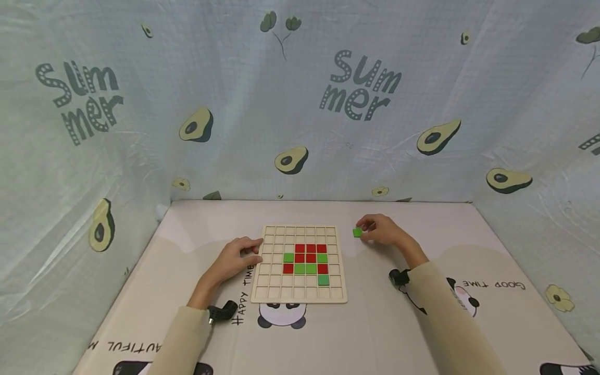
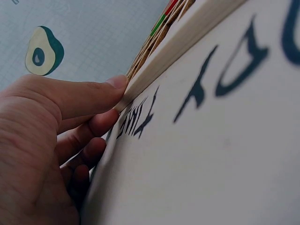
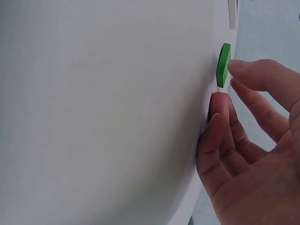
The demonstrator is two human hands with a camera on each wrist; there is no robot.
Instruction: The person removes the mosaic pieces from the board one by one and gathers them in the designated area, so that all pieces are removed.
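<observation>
A square wooden grid board (image 1: 276, 295) lies on the table, with several red and green square tiles in its cells. My left hand (image 1: 236, 259) is at the board's left edge. Thumb and forefinger tips rest against that edge, as the left wrist view also shows; the other fingers (image 2: 96, 147) are loosely bent beneath. Right of the board's far corner, my right hand (image 1: 382, 230) holds a loose green tile (image 1: 358, 232) by its right side. From the right wrist, the thumb touches the green tile (image 3: 223, 65), the forefinger is close by, and the lower fingers are near the tabletop.
A pale printed cloth (image 1: 365, 333) with panda drawings and lettering covers the table. Behind and at both sides hangs an avocado-patterned curtain (image 1: 244, 104). Each wrist carries a small black camera, such as the left one (image 1: 223, 311).
</observation>
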